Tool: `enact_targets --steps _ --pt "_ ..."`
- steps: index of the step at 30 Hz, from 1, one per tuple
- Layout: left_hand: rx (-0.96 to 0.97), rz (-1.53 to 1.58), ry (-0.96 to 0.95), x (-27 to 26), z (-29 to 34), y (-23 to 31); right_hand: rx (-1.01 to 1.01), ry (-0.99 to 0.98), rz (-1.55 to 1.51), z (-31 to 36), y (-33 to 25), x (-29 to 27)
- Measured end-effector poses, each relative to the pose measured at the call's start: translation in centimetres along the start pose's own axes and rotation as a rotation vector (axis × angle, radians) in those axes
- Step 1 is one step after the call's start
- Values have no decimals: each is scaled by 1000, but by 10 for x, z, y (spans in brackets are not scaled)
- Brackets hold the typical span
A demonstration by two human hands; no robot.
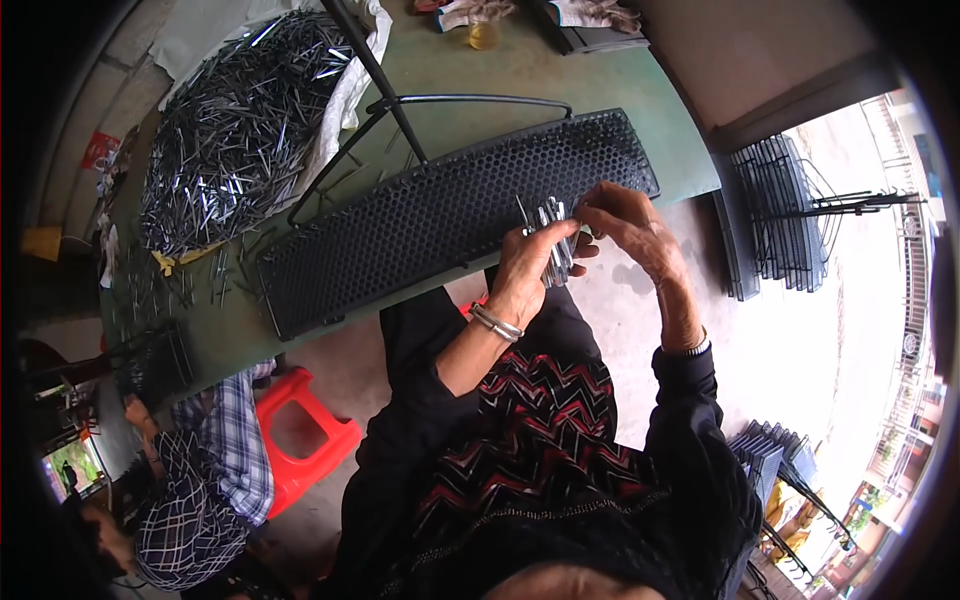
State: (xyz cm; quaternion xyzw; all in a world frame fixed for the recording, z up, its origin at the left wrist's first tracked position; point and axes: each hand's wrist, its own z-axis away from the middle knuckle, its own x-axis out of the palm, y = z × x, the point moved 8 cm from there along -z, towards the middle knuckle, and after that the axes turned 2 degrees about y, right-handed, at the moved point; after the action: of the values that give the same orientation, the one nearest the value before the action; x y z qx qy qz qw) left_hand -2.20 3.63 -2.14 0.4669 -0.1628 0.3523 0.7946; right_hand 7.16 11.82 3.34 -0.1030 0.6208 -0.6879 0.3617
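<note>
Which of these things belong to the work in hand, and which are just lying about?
Seemingly in the work: metal strips in the left hand; strip pile; perforated panel.
Seemingly just lying about: gloves; cup; red stool.

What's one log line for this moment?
Left hand: holding metal strips | Right hand: close to strips | Black perforated panel: on green table | Strip heap: picture's upper left

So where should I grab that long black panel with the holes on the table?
Probably by the rim at the black panel's right end, coming from the right: the panel is long and flat, that end sticks out past the wire frame, and loose strips lie by the left end.
</note>
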Motion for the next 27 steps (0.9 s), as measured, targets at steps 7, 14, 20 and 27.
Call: enact_targets --steps 7,14,20,27 --pt "-23 98 41 -1 -2 -3 -168 390 21 7 -10 -46" --pt "-110 230 -61 15 -5 -21 -307 828 195 -10 -7 -82" --pt "-151 220 -54 20 -4 -26 -288 818 304 -31 11 -80" --pt "-137 74 -33 15 -4 -25 -244 778 353 -31 10 -80"
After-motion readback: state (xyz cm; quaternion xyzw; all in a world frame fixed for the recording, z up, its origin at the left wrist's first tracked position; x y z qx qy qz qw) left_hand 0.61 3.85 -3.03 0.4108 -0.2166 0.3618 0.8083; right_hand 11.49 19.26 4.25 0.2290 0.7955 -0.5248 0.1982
